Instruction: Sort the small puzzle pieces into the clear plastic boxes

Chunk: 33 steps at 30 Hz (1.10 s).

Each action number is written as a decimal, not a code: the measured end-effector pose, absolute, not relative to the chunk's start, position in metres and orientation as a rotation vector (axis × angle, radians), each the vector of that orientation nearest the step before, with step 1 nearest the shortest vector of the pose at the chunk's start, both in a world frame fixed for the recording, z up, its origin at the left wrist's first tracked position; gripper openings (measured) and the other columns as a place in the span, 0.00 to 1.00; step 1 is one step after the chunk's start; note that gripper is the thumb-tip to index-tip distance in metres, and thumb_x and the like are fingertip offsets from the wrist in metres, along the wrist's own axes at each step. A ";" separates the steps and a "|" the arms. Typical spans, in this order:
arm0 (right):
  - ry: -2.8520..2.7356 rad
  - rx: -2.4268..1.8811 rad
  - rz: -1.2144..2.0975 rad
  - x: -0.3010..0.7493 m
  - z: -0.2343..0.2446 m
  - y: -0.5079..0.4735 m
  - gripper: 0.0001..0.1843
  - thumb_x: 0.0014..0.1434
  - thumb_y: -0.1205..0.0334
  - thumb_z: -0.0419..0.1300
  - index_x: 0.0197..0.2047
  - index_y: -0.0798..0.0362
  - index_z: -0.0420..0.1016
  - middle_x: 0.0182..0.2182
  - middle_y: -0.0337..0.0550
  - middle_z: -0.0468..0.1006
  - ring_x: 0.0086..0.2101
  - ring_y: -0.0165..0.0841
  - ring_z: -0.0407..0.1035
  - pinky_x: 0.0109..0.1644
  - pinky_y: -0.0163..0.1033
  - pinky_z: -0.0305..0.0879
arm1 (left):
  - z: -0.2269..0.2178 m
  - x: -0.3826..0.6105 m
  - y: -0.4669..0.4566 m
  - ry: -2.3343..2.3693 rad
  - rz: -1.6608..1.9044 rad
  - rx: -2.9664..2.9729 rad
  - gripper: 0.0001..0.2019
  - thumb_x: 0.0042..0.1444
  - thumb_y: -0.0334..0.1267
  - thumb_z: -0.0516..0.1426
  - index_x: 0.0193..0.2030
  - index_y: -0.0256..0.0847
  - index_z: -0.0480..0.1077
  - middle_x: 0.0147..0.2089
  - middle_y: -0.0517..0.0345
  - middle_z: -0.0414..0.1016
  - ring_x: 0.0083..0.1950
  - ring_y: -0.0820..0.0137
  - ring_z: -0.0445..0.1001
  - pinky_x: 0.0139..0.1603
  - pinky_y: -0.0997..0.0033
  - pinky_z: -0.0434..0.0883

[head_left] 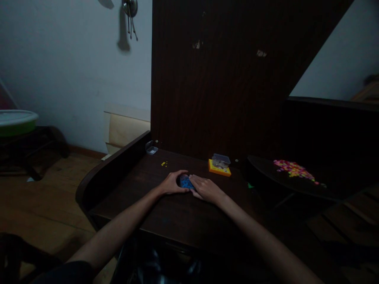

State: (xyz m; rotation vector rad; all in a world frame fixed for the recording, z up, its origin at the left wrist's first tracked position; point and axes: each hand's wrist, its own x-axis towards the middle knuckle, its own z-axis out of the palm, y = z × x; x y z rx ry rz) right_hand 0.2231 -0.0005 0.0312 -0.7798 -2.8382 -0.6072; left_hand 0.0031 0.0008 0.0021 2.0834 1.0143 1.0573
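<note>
A small round container with blue contents (185,182) rests on the dark wooden desk (180,215); what exactly the blue things are is too small to tell. My left hand (172,184) curls round its left side, thumb near and fingers far. My right hand (206,188) lies against the right side, with its fingertips on the edge and part of the container hidden beneath them. Beyond my left hand lie several tiny yellow pieces (164,163).
A small clear box with its lid up (152,150) stands at the desk's far left corner. At the far right, a clear plastic box (221,161) sits on a yellow box (219,169). Pink and yellow pieces (296,170) cover part of a side shelf. A raised side panel (112,167) borders the left.
</note>
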 end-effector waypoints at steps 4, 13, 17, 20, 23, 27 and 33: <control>-2.858 -0.780 -0.714 0.218 0.022 0.001 0.28 0.62 0.61 0.53 0.62 0.70 0.64 0.58 0.65 0.68 0.60 0.47 0.62 0.60 0.46 0.66 | 0.004 0.002 -0.001 1.021 1.025 2.174 0.37 0.42 0.40 0.68 0.61 0.39 0.65 0.58 0.49 0.73 0.56 0.59 0.74 0.60 0.60 0.69; -2.944 -0.771 -0.821 0.204 0.008 0.002 0.31 0.62 0.60 0.54 0.64 0.71 0.60 0.59 0.73 0.65 0.58 0.52 0.64 0.57 0.53 0.68 | 0.005 -0.004 0.000 1.044 0.998 2.178 0.36 0.42 0.38 0.67 0.61 0.40 0.65 0.59 0.50 0.73 0.59 0.58 0.72 0.62 0.60 0.67; -2.919 -0.782 -0.847 0.200 0.008 0.001 0.26 0.64 0.66 0.48 0.63 0.68 0.62 0.57 0.72 0.67 0.57 0.51 0.65 0.56 0.53 0.69 | 0.002 -0.006 0.003 1.031 1.021 2.172 0.36 0.41 0.38 0.67 0.61 0.40 0.66 0.59 0.50 0.73 0.59 0.58 0.72 0.63 0.59 0.67; -2.921 -0.761 -0.889 0.199 0.009 0.000 0.25 0.64 0.69 0.47 0.64 0.64 0.62 0.57 0.70 0.68 0.56 0.50 0.67 0.54 0.52 0.71 | 0.001 -0.005 0.004 1.042 1.019 2.156 0.36 0.40 0.35 0.67 0.60 0.40 0.66 0.58 0.49 0.74 0.58 0.58 0.73 0.62 0.59 0.68; -2.932 -0.702 -0.932 0.200 0.011 0.002 0.25 0.65 0.69 0.46 0.64 0.62 0.62 0.56 0.70 0.69 0.55 0.50 0.69 0.52 0.52 0.72 | 0.002 -0.005 0.005 1.018 1.026 2.131 0.37 0.39 0.34 0.66 0.60 0.38 0.66 0.58 0.47 0.74 0.57 0.58 0.74 0.60 0.58 0.69; -2.931 -0.629 -0.956 0.203 0.012 0.006 0.25 0.65 0.70 0.46 0.64 0.62 0.62 0.55 0.71 0.70 0.53 0.51 0.70 0.50 0.53 0.72 | 0.001 -0.005 0.005 0.997 1.059 2.065 0.38 0.40 0.33 0.66 0.61 0.35 0.65 0.55 0.45 0.75 0.55 0.58 0.75 0.59 0.58 0.70; -2.944 -0.642 -0.772 0.209 0.017 0.011 0.27 0.65 0.69 0.46 0.67 0.60 0.58 0.58 0.67 0.68 0.56 0.48 0.67 0.54 0.51 0.70 | -0.002 -0.004 0.007 0.991 1.084 2.006 0.41 0.39 0.36 0.68 0.63 0.37 0.62 0.53 0.46 0.76 0.54 0.58 0.75 0.58 0.58 0.70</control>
